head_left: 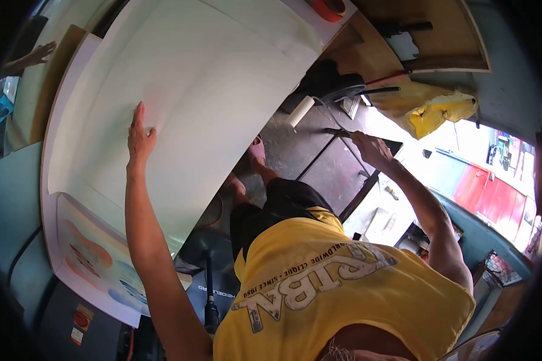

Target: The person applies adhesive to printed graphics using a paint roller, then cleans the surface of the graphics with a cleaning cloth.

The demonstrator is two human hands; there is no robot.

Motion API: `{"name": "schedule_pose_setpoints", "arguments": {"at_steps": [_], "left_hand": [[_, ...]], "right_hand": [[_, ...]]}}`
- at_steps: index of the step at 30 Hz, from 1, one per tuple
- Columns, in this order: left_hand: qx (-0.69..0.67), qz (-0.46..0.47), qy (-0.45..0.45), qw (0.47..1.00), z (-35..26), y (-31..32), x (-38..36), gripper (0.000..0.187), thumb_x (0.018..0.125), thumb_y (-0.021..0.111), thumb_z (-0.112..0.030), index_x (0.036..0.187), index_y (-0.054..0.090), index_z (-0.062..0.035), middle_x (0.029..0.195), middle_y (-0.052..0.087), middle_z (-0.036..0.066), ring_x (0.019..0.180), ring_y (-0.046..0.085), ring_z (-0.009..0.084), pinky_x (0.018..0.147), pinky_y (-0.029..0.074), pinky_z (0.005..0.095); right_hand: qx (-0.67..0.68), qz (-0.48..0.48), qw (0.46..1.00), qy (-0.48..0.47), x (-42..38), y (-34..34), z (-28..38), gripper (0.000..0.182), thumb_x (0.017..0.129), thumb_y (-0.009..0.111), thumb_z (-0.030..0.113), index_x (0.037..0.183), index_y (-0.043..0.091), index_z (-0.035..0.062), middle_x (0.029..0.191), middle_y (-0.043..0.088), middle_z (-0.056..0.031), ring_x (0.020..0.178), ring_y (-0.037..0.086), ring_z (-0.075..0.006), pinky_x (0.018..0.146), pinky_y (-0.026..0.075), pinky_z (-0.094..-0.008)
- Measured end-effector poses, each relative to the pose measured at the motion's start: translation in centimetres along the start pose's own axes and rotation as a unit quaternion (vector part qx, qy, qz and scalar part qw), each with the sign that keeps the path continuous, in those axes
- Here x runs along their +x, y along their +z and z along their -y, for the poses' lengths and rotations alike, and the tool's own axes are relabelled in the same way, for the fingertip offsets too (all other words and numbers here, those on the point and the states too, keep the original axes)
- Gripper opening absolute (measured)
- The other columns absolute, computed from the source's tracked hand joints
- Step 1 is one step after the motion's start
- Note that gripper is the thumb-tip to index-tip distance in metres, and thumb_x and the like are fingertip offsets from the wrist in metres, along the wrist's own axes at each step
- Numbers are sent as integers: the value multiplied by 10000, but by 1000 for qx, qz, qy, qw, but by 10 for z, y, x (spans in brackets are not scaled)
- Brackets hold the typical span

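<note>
My left hand [141,138] rests on a large white sheet [223,78], its fingers stretched out and together and the thumb apart. The sheet covers a broad flat surface with a pale rim. On the other side, my right hand [373,150] is closed around a dark bar [338,132] that seems to belong to a thin-legged stand. Its fingertips are partly hidden. A printed sheet [96,259] with coloured shapes lies at the near left edge, below my left forearm.
A roll of red tape [328,9] sits at the far corner. Yellow plastic [442,114] hangs at the right, near a white cylinder [301,111] above the floor. A dark machine part marked Heidelberg [217,295] stands beside my body. A red switch [81,320] is at lower left.
</note>
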State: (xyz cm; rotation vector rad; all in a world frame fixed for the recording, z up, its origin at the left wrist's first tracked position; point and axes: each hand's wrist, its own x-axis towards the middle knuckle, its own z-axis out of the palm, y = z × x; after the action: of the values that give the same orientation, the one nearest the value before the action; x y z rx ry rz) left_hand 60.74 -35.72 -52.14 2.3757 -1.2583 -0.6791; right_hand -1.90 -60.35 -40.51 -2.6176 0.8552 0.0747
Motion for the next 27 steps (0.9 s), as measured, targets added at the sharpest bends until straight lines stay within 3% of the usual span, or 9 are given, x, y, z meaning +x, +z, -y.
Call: {"name": "schedule_pose_setpoints", "arguments": {"at_steps": [3,6,8,11,15,17,21,27], "left_hand": [[1,-12,16,1000,7,4,-4,865,936,645,-82,1632,152,-229,1651,335,30,1551,235,273,1208,246,595],[4,-14,11,1000,-2,0,-1,868,934,667,-103,1629,160,-220,1650,336,39,1547,244,274,1215,247,567],[-17,-3,-3,1000,-9,-6,-4,857,938,674,-119,1627,173,-211,1643,350,48,1539,260,273,1220,252,527],[-32,2,-9,999,-11,-8,-3,854,942,674,-132,1628,170,-201,1636,363,58,1536,266,273,1220,257,508],[-1,-24,27,999,0,1,-2,836,951,672,-152,1627,183,-197,1633,365,67,1535,263,287,1222,260,494],[19,-32,34,999,0,2,-4,820,956,668,-158,1625,197,-198,1635,361,66,1536,257,293,1222,264,487],[2,-10,-21,1000,-14,-6,-7,804,958,666,-157,1622,214,-201,1628,376,41,1527,275,294,1218,282,466],[5,-26,7,1000,-12,-2,-7,798,953,676,-133,1616,233,-176,1617,395,43,1526,276,298,1223,278,448]], "right_hand": [[46,-30,998,43,47,-23,32,171,990,601,98,1154,595,48,857,697,-211,698,686,-417,594,552,-491],[37,-51,997,38,129,-26,52,156,1007,567,150,1123,597,51,846,691,-218,725,677,-440,599,537,-524],[10,-113,992,-54,185,-2,36,138,1016,566,145,1089,616,39,800,669,-251,716,679,-431,597,542,-483],[12,-110,993,-34,245,11,36,262,1033,524,267,1043,640,33,778,686,-214,719,686,-435,617,562,-523],[-58,-100,992,-53,277,20,28,281,1032,527,288,962,639,40,686,672,-199,646,697,-402,584,587,-498],[-87,-100,990,-53,275,25,27,284,1029,532,287,925,633,43,649,664,-194,612,698,-386,559,593,-485],[-136,-38,989,-40,246,15,17,239,1025,531,280,1003,601,52,656,655,-190,614,701,-382,541,591,-478],[-67,-41,997,-23,135,19,-20,122,988,581,151,1074,565,66,693,655,-165,625,682,-385,526,541,-492]]}}
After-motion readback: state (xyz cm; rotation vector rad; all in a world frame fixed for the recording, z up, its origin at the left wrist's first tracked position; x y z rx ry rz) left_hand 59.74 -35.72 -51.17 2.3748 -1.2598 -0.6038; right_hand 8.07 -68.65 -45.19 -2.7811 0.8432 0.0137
